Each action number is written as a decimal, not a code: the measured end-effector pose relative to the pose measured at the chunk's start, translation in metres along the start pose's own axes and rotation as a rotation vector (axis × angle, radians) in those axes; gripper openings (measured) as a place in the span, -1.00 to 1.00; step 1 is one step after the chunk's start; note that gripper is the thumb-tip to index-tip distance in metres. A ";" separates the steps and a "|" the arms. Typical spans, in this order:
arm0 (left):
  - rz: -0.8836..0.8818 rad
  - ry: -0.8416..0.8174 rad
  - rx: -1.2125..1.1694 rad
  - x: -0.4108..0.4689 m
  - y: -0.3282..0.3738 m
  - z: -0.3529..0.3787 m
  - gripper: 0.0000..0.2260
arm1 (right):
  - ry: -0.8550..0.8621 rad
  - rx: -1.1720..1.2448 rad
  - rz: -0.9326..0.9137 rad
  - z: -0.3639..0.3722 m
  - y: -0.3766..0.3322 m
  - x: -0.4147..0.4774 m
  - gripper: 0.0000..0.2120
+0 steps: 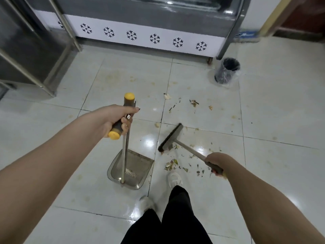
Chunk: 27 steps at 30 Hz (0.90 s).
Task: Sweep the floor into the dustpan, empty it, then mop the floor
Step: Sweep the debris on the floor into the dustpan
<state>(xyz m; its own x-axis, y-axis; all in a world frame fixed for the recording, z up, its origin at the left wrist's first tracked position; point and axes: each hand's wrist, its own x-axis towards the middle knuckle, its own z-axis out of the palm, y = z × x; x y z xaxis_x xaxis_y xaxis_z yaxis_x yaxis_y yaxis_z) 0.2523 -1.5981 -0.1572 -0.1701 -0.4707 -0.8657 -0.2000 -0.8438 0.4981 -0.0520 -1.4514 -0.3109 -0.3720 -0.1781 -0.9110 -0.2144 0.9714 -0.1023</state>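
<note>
My left hand (pixel 117 118) grips the dark, yellow-capped handle of the dustpan, whose metal pole runs down to the grey pan (pixel 139 170) resting on the white tiles just ahead of my feet. My right hand (pixel 215 162) holds the broom's handle; its dark brush head (pixel 169 138) touches the floor to the right of the pan's mouth. Food scraps and peelings (pixel 173 163) lie scattered on the tiles around and beyond the brush, with more bits (pixel 194 103) farther out.
A display freezer (pixel 144 36) with a snowflake-patterned white base spans the back. A steel cabinet (pixel 26 50) stands at the left. A small black bin (pixel 226 70) lined with a clear bag sits at the freezer's right corner. My white shoes (pixel 174 179) are close behind the pan.
</note>
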 end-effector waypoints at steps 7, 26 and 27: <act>-0.006 -0.002 0.014 0.005 0.002 -0.012 -0.75 | -0.061 0.063 -0.079 0.014 0.005 -0.005 -0.86; -0.013 0.030 -0.004 0.037 0.043 -0.026 -0.80 | -0.052 -0.319 -0.118 0.045 -0.129 0.032 -0.90; -0.013 0.030 -0.006 0.037 0.043 -0.024 -0.80 | -0.044 -0.315 -0.092 0.040 -0.124 0.032 -0.87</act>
<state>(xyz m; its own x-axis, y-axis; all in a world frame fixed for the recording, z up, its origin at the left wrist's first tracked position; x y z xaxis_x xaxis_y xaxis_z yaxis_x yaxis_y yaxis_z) 0.2609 -1.6582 -0.1694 -0.1386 -0.4667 -0.8735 -0.1959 -0.8516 0.4861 -0.0012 -1.5713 -0.3434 -0.2998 -0.2495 -0.9208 -0.5164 0.8540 -0.0632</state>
